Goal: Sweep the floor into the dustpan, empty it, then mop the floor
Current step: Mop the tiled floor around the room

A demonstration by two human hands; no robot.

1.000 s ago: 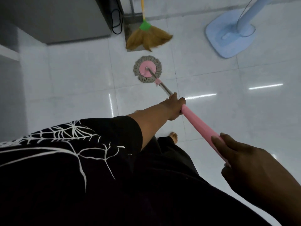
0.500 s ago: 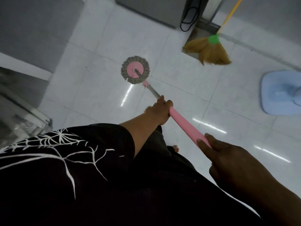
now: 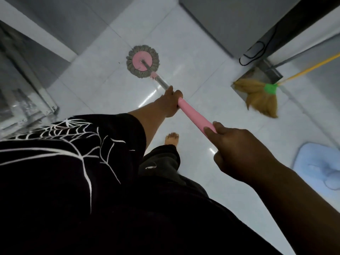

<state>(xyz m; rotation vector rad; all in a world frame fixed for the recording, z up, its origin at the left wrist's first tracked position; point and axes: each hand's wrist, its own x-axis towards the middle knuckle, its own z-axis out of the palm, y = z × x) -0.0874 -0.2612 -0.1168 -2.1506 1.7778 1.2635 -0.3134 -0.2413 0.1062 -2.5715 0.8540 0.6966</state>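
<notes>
A round mop head with a pink disc and grey strands lies flat on the white tiled floor. Its metal shaft runs back into a pink handle. My left hand grips the upper end of the pink handle where it meets the metal. My right hand grips the lower end, close to my body. A straw broom with a green collar and yellow stick leans at the right, its bristles over a grey dustpan.
A grey cabinet with a black cable stands at the back right. A glass-fronted unit lines the left. A pale blue fan base sits at the right edge. My bare foot is below the handle.
The view has swung left, so the broom and fan base slid to the right. The mop head has moved across the floor toward the left wall. Both hands keep their grip.
</notes>
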